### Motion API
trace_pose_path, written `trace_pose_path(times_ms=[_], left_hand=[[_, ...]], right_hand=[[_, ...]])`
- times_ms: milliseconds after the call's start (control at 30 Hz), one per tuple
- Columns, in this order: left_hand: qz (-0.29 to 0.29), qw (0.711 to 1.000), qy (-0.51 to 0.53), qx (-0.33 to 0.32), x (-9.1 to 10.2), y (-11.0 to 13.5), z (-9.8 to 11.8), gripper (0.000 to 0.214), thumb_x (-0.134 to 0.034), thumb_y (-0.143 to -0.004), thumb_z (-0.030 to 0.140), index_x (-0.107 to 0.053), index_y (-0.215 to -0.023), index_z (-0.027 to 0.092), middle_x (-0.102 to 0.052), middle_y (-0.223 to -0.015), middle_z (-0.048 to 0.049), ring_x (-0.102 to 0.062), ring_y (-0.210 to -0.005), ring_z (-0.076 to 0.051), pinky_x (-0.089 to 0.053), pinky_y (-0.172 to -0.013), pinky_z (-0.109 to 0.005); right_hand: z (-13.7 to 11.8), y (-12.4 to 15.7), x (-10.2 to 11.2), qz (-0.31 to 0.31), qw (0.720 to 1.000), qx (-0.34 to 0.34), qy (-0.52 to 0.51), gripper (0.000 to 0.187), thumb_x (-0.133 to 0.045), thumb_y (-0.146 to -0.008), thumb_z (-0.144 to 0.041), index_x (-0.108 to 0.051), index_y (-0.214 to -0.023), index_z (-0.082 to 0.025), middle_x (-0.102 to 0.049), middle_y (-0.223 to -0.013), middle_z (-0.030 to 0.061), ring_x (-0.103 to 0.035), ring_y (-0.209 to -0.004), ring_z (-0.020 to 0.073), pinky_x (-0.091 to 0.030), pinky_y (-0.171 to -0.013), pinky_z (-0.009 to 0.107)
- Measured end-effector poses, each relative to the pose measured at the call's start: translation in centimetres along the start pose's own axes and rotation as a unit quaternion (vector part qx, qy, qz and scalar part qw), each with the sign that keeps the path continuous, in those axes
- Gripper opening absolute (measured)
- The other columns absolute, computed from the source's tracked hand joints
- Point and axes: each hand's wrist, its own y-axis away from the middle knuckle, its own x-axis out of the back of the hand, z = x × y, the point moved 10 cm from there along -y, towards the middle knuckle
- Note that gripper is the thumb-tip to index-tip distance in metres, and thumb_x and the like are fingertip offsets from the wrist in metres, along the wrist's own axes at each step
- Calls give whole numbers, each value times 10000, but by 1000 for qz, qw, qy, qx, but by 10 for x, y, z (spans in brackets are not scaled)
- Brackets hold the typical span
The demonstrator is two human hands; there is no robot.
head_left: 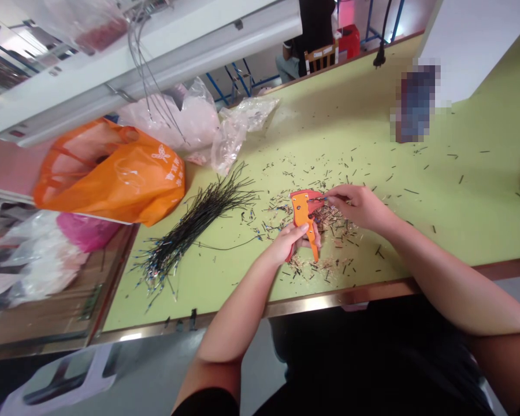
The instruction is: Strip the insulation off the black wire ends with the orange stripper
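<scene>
My left hand [292, 241] is wrapped round the handles of an orange and red wire stripper [302, 209], whose head points away from me. At the right of its jaws, my right hand [357, 207] is closed in a pinch on a thin wire [326, 199] with a bluish spot; most of that wire is hidden by the fingers and the tool. Scraps of black insulation [338, 234] and copper-coloured strands lie under and around both hands. To the left lies a large bundle of black wires [195, 216], many with blue and silvery ends towards me.
An orange bag [125, 179] and clear plastic bags [238, 127] stand at the back left. A pixelated object [416, 104] leans by a white panel [468, 52]. A black plug [379, 56] hangs at the far edge. A person [312, 34] sits beyond the table [472, 214].
</scene>
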Motion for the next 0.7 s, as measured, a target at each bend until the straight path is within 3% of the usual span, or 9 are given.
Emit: trace_pose_path(times_ms=[133,433,700], left_hand=[[-12,999,28,15,-2,1,-3,561,-775,-866,684,-679,-973,142,-719,-781,-64,-762,-785,-240,-639,-729,-368],[-21,999,18,25,-3,2,-4,559,-785,-853,684,-666,-957,148,-729,-805,-80,-762,-795,-248,-637,-752,-387],[22,1000,-5,12,-2,0,-3,534,-800,-852,669,-633,-858,161,-664,-662,-15,-661,-627,-159,-603,-699,-321]], right_hand=[[3,0,0,-7,1000,-17,3,292,-552,-1036,-350,-792,-988,-192,-774,-888,90,-650,-725,198,-487,-691,369],[0,1,0,-12,1000,1,2,276,-560,-1035,-349,-797,-983,-216,-796,-996,98,-696,-821,223,-526,-750,397],[-3,2,0,1,1000,-8,18,271,-565,-1029,-322,-798,-954,-205,-793,-947,94,-690,-808,221,-514,-732,379]])
